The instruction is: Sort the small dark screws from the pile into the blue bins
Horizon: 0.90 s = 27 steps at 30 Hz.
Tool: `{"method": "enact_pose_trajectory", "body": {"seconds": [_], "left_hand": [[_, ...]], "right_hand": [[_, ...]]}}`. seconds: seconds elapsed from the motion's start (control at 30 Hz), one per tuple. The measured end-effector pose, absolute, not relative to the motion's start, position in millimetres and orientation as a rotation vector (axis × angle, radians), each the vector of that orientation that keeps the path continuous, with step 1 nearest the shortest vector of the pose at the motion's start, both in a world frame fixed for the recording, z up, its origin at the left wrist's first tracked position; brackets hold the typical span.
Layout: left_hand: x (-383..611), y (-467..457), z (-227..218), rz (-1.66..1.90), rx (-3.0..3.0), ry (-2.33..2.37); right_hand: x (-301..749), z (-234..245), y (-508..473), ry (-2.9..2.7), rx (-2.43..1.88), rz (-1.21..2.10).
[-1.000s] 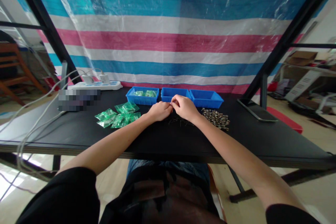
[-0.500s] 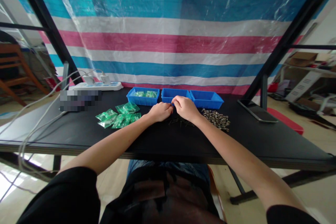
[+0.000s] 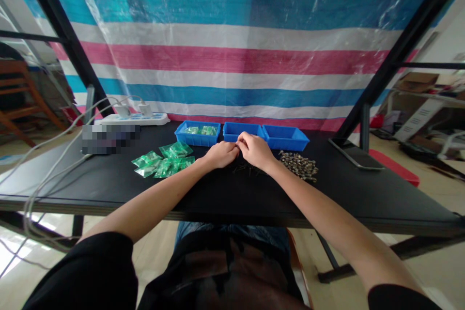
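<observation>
My left hand (image 3: 221,154) and my right hand (image 3: 255,149) meet fingertip to fingertip at the far middle of the black table (image 3: 109,189). Both are curled closed and pinch something too small to make out between them. Just below the hands lies a loose scatter of small dark screws (image 3: 244,170). To the right of my right wrist is a heap of shiny metal parts (image 3: 299,164). Left of my left hand lies a spread of small green bags (image 3: 163,161).
Three blue bins stand in a row behind the hands: the left bin (image 3: 197,132) holds green bags, the middle bin (image 3: 240,131) and right bin (image 3: 286,137) show no contents. A white power strip (image 3: 132,117) with cables sits far left. A flat dark device (image 3: 355,153) lies at right.
The hands have stayed together at the same spot, with only slight finger shifts. Nothing else on the table has moved.
</observation>
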<state>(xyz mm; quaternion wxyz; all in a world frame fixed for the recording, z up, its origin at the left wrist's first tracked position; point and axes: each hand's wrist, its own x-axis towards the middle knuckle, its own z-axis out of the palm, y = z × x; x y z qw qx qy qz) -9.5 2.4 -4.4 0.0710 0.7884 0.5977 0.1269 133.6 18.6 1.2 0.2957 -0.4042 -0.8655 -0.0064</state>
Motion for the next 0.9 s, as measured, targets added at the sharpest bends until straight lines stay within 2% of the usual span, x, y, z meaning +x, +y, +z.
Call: {"method": "enact_pose_trajectory", "body": {"seconds": [0.4, 0.9], "left_hand": [[-8.1, -0.9, -0.2, 0.383, 2.368, 1.782], [-9.5, 1.4, -4.8, 0.452, 2.358, 1.818]], "right_hand": [[134.4, 0.6, 20.8, -2.317, -1.131, -0.102], [134.2, 0.4, 20.6, -2.279, -1.063, 0.046]]}}
